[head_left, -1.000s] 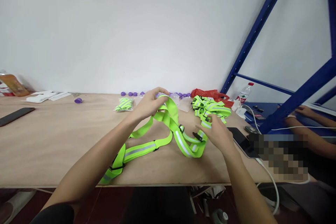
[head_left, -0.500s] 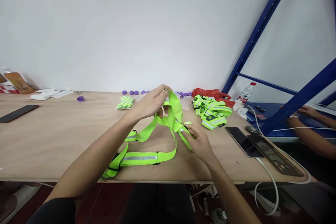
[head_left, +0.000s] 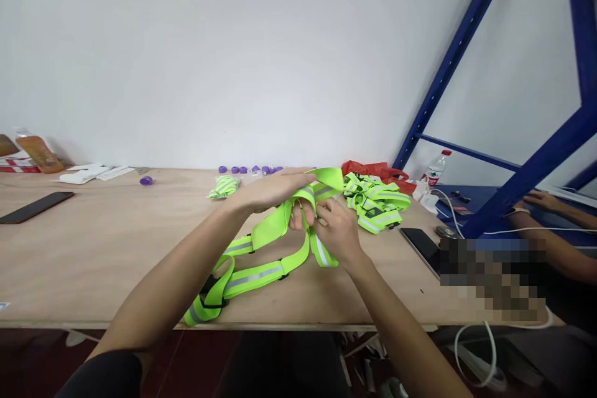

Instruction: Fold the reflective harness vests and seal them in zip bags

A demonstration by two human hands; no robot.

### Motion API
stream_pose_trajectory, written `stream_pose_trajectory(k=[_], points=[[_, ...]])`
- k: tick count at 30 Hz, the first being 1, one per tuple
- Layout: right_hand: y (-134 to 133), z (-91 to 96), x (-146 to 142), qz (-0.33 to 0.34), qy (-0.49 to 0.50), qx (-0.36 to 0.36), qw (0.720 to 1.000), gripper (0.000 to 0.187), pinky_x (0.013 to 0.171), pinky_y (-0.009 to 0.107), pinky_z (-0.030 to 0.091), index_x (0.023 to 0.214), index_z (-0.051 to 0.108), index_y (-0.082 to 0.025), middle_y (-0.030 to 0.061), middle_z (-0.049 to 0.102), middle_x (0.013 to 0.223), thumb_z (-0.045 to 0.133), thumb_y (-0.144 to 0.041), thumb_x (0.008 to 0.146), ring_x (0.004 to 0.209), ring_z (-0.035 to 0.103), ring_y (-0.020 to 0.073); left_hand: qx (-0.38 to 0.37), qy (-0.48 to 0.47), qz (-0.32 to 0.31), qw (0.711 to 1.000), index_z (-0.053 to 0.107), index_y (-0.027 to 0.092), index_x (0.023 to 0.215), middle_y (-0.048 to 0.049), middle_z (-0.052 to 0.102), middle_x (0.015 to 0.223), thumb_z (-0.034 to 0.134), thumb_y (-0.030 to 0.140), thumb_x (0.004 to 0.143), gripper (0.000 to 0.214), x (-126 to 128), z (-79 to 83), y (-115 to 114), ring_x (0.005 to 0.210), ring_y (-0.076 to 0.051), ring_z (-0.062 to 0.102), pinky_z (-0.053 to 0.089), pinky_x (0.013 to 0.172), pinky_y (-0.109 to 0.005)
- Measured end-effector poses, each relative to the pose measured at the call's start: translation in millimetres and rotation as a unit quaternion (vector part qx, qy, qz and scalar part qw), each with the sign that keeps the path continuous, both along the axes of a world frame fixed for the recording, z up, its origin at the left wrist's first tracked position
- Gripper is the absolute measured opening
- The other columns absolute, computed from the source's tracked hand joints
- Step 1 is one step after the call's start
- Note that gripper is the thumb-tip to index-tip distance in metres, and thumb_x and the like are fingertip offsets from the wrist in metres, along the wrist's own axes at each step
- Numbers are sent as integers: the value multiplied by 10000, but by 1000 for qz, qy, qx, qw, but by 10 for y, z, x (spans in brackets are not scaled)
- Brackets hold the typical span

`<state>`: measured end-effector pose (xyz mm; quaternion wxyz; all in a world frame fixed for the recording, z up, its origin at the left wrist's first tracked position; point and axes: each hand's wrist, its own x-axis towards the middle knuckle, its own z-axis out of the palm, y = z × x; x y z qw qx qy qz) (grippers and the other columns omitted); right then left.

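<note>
A neon yellow-green reflective harness of elastic straps [head_left: 256,275] with grey stripes and black buckles lies partly on the table, its upper part raised in my hands. Around a gathered bend of strap, my left hand [head_left: 284,193] is closed, with the band passing over and between its fingers. My right hand [head_left: 338,227] is close beside it, fingers pinched on the strap near the left fingertips. A striped strap end hangs beneath the two hands. Where the right fingertips meet the strap is partly hidden.
A heap of similar reflective straps [head_left: 377,202] lies right, before a red plastic bag [head_left: 373,169]. A bagged strap bundle [head_left: 224,186], purple rolls [head_left: 236,170], phones [head_left: 37,206] and a water bottle [head_left: 436,168] are around. Another person's arm [head_left: 550,242] shows beyond a blue frame [head_left: 454,56].
My right hand has moved up and left to meet my left hand. The raised strap loop has turned over to the right, and the harness on the table has shifted slightly.
</note>
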<state>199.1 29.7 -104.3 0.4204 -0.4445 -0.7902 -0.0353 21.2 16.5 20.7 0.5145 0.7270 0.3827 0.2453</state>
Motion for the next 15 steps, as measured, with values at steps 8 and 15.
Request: stream_pose_trajectory(k=[8,15], points=[[40,84,-199,75,82,-98,989,283,551,273,336,776,746,-229,19,625,579,503,-303,901,526,494,158,250,156,63,954,640,181,872,-35,690,792,427,424,957,334,-55,64,-95,689,-187,648,457,612,-276],[26,201,-240,216,283,-232,905,218,622,281,443,749,683,-189,3,614,665,618,-393,789,669,561,183,228,89,27,969,608,211,1247,-50,690,1094,483,507,956,434,-225,-16,45,940,-199,630,472,788,-280]])
